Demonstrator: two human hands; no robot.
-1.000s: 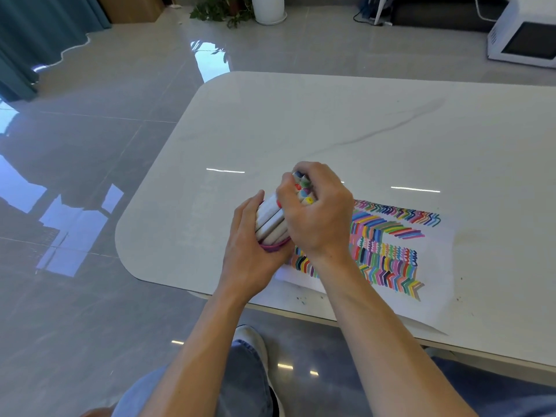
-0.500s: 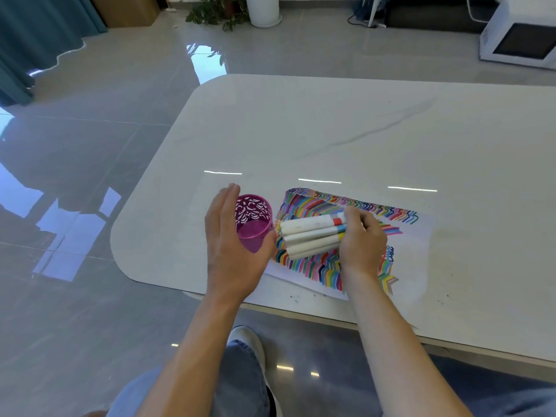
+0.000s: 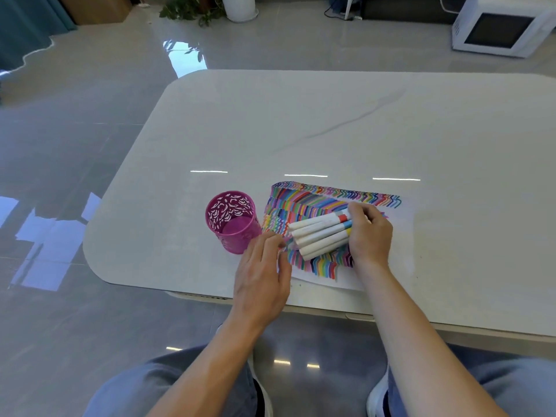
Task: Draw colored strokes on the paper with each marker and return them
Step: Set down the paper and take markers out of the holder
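A bundle of several white markers (image 3: 319, 236) lies across the paper (image 3: 403, 245), which is covered with rows of colored strokes. My right hand (image 3: 368, 236) grips the bundle at its colored cap ends. A pink perforated pen cup (image 3: 233, 222) stands upright and empty just left of the paper. My left hand (image 3: 261, 275) hovers at the paper's near-left corner, fingers relaxed and holding nothing, just right of the cup.
The white table (image 3: 331, 124) has a rounded near-left corner and its front edge runs right under my wrists. Beyond it lie a glossy grey floor, a potted plant (image 3: 192, 9) and a white microwave (image 3: 499, 25) at the far right.
The markers came out of the cup in my right hand and now rest on the paper. My left hand let go of the cup and drew back to the right.
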